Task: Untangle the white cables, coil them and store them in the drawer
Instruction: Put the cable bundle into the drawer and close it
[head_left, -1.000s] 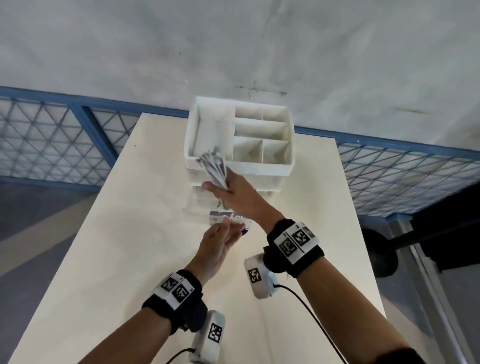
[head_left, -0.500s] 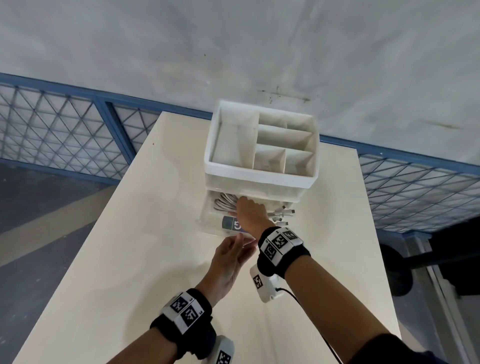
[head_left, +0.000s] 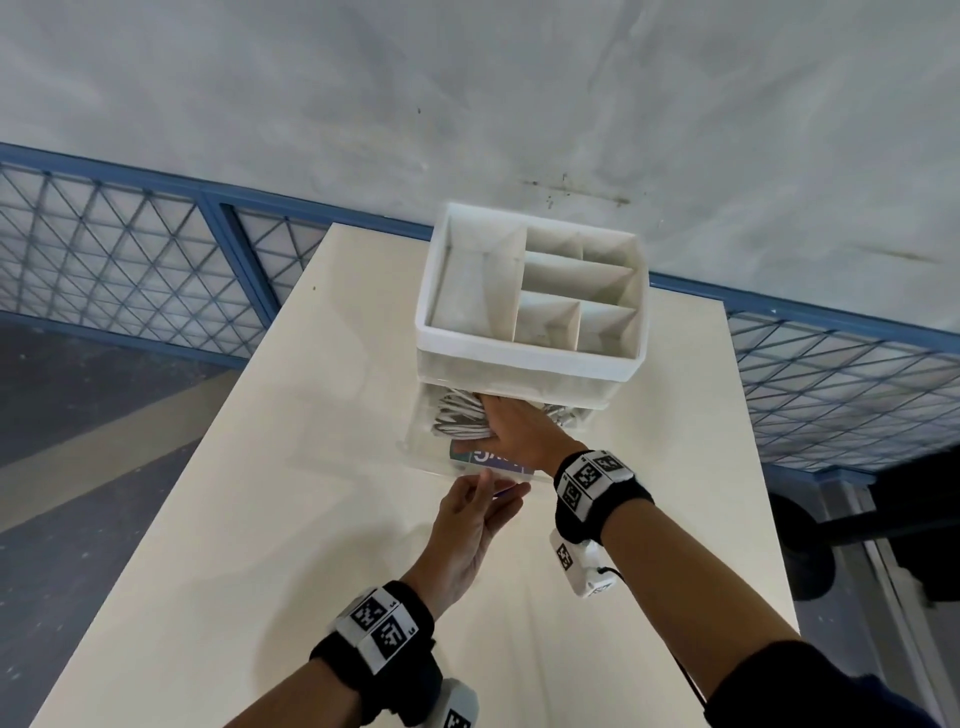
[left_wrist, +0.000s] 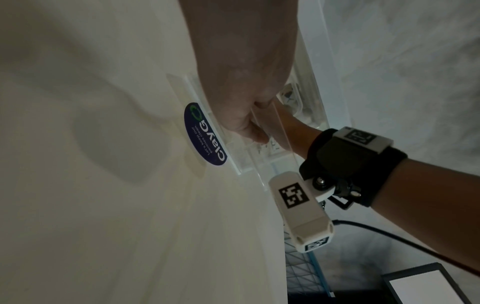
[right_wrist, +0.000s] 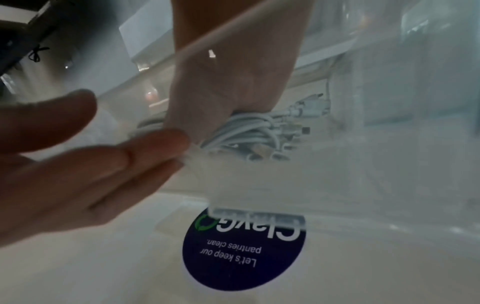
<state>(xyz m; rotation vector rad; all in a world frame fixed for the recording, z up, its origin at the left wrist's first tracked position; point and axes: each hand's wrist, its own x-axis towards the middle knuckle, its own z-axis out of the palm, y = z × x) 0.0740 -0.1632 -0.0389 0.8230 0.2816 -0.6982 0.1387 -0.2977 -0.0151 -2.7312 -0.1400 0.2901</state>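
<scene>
A coil of white cables (head_left: 460, 420) lies inside the clear pulled-out drawer (head_left: 418, 448) under the white organizer (head_left: 524, 354). My right hand (head_left: 506, 423) reaches into the drawer and grips the coil. In the right wrist view its fingers curl round the white cables (right_wrist: 244, 131), whose plug ends stick out to the right. My left hand (head_left: 485, 499) is just in front of the drawer with straight fingers (right_wrist: 145, 148), the tips at the drawer's front wall near a dark blue sticker (left_wrist: 205, 133).
The organizer's top has several empty compartments. It stands at the far end of a cream table (head_left: 260, 519). A blue mesh fence (head_left: 130, 249) runs behind the table, and dark equipment (head_left: 909, 519) stands off its right edge.
My right hand has brought the cable coil down from in front of the organizer's top into the open drawer. My left hand has stayed at the drawer front.
</scene>
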